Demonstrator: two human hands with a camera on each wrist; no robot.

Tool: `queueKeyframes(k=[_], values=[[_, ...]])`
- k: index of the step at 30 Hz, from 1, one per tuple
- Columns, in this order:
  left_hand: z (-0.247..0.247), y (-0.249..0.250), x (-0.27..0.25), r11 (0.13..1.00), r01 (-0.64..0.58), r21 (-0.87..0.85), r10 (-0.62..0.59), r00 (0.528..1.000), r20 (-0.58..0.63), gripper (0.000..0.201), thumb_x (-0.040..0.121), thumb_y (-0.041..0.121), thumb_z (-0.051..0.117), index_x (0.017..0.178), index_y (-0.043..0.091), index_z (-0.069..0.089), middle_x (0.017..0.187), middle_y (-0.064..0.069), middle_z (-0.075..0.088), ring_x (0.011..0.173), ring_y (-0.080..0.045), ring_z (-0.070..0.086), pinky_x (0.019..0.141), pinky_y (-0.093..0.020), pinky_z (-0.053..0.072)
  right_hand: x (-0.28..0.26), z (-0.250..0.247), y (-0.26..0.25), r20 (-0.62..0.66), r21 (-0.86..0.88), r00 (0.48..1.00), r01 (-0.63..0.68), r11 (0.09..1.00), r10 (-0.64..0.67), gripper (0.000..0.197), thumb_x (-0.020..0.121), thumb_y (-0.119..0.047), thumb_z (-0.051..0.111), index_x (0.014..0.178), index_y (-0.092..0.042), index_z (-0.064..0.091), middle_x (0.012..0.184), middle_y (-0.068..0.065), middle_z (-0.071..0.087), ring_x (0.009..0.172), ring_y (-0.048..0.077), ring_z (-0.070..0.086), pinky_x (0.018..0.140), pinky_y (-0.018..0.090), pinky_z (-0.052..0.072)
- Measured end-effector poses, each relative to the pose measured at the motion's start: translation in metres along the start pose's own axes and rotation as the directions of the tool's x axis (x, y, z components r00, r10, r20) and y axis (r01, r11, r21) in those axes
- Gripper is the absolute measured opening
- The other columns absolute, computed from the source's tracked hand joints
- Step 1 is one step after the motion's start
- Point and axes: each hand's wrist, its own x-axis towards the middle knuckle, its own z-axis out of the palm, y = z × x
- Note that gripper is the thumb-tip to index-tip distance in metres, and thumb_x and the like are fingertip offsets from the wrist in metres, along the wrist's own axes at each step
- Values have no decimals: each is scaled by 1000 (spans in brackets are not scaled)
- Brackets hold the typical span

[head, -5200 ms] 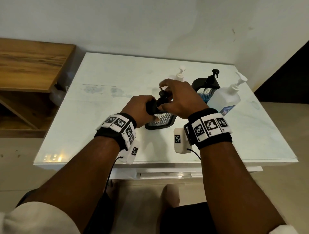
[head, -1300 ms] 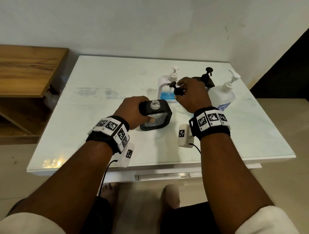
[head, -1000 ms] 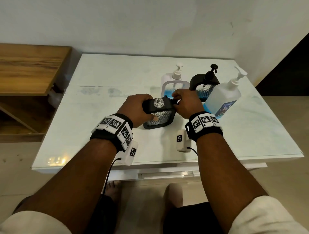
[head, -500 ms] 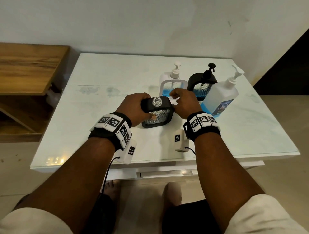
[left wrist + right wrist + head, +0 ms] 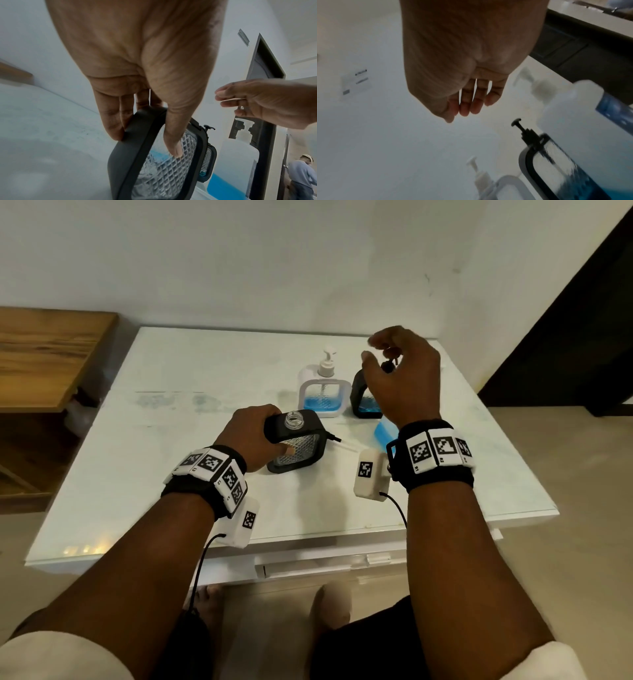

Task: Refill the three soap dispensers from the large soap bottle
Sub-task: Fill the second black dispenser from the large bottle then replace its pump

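**Open dispenser held steady, free hand raised over the bottles**

The left hand (image 5: 251,436) grasps the near black dispenser (image 5: 297,445) by its upper left corner: the fingers wrap the dark frame and the thumb presses on the diamond-patterned clear face, as the left wrist view shows. The dispenser stands on the white tabletop (image 5: 178,474) with its clear threaded neck (image 5: 294,419) uncovered. Its pump (image 5: 337,441) lies on the tabletop just to the right of that dispenser, between the two wrists, with a pale tube pointing toward the right hand's side.

The right hand (image 5: 404,374) is lifted above the tabletop, fingers loosely curled and grasping nothing; the right wrist view shows the fingertips hanging free in the air. Directly beneath and beyond it stands a second black dispenser (image 5: 361,398) with its pump on and blue soap at the bottom. To the left of that, beyond the left hand's dispenser, stands a white dispenser (image 5: 323,395), pump on, with a shallow layer of blue soap.

The large soap bottle (image 5: 583,121) stands just right of the second black dispenser, mostly hidden behind the right wrist in the head view; it is clear, with a white pump and blue soap low inside.
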Motion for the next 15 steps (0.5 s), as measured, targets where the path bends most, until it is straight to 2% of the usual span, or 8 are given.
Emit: queueKeyframes(k=[4, 8, 9, 11, 13, 15], values=[[5, 12, 1, 1000, -7, -10, 7, 1000, -3, 47, 71, 21, 89, 112, 14, 66, 99, 1, 64, 92, -21, 58, 80, -28, 42, -1, -20, 3, -230, -14, 973, 15, 1000, -18, 26, 84, -24, 70, 108, -15, 69, 103, -7, 69, 94, 15, 60, 86, 19, 44], [14, 24, 0, 999, -25, -29, 26, 999, 33, 48, 71, 22, 88, 113, 16, 66, 98, 3, 62, 90, -19, 57, 79, -27, 40, -4, -29, 27, -357, -52, 931, -106, 993, 81, 46, 83, -34, 73, 121, -12, 62, 116, -2, 64, 102, 15, 55, 90, 9, 36], [16, 25, 0, 999, -30, -30, 31, 999, 36, 47, 72, 22, 88, 113, 16, 66, 97, 4, 62, 91, -19, 57, 79, -26, 39, -5, -29, 36, -359, -52, 926, -150, 987, 122, 51, 82, -39, 74, 123, -11, 61, 118, -1, 63, 104, 16, 55, 92, 12, 38], [17, 25, -1, 999, -34, -30, 36, 999, 37, 46, 72, 21, 88, 112, 17, 66, 97, 4, 62, 91, -19, 58, 79, -26, 39, -7, -30, 52, -304, -43, 923, -261, 964, 236, 64, 80, -49, 76, 129, -12, 58, 122, -1, 61, 113, 19, 56, 100, 29, 45], [16, 25, -1, 999, -35, -30, 36, 999, 35, 46, 71, 21, 88, 111, 17, 66, 96, 5, 62, 90, -18, 58, 79, -26, 39, -8, -30, 67, -182, -35, 917, -367, 929, 355, 76, 76, -59, 77, 135, -18, 54, 131, -2, 59, 125, 20, 53, 107, 41, 44], [15, 23, 0, 999, -35, -32, 36, 999, 33, 46, 71, 22, 89, 111, 17, 66, 96, 5, 63, 90, -18, 58, 79, -26, 40, -10, -29, 79, -37, -50, 910, -415, 908, 414, 78, 69, -71, 76, 131, -29, 55, 133, -7, 59, 128, 17, 53, 109, 45, 44]])
